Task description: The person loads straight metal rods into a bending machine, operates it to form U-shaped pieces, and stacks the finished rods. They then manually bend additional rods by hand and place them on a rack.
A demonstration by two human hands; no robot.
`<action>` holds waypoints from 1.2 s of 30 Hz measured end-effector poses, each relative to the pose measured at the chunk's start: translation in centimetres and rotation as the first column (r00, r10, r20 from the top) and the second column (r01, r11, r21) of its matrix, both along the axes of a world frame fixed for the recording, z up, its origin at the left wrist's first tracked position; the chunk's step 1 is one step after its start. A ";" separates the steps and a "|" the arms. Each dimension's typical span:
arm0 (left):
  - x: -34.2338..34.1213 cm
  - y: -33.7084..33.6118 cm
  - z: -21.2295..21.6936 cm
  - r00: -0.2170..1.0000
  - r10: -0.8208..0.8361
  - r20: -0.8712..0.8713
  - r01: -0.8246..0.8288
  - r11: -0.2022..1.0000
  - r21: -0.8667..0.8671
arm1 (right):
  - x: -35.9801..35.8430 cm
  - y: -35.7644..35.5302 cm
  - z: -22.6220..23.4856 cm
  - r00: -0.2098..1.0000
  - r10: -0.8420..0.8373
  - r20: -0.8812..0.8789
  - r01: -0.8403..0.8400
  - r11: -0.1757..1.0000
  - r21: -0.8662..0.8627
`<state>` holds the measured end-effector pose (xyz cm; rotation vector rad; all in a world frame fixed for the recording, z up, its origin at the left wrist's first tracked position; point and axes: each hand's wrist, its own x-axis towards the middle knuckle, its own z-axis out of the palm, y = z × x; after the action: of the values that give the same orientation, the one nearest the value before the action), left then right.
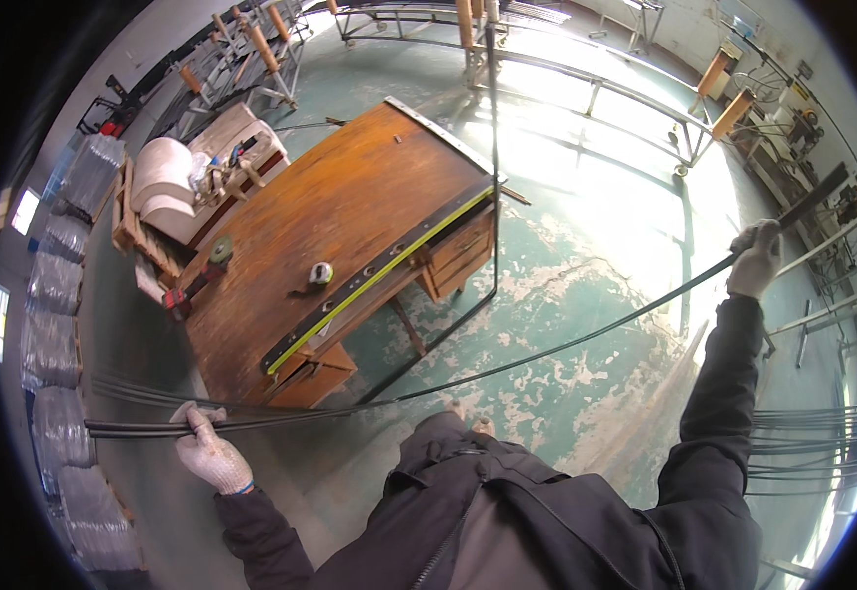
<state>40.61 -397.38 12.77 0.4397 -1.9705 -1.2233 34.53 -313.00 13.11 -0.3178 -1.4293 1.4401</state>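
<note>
While you stand beside the rusty orange-brown wooden workbench [350, 226], your gloved left hand [210, 450] is curled tight around one end of a long, thin, dark metal strip [546, 349]. Your gloved right hand [758, 258] is closed around the same strip near its other end, up at arm's length. Between your hands the strip sags in a shallow curve over the worn green floor [586, 295]. On the bench lie a long yellow-edged black straightedge [379, 277] and a small round tape measure [321, 273]. More dark strips [822, 433] are stacked at your right.
</note>
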 end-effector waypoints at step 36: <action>-69.5 91.8 3.5 0.675 -0.717 -0.173 0.737 0.652 0.177 | -5.4 75.1 2.9 0.699 -0.709 -0.096 0.713 0.701 0.011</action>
<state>-28.86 -305.56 16.25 -0.3681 -1.9837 -1.9498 29.17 -237.90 16.06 -0.6896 -1.0760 0.7571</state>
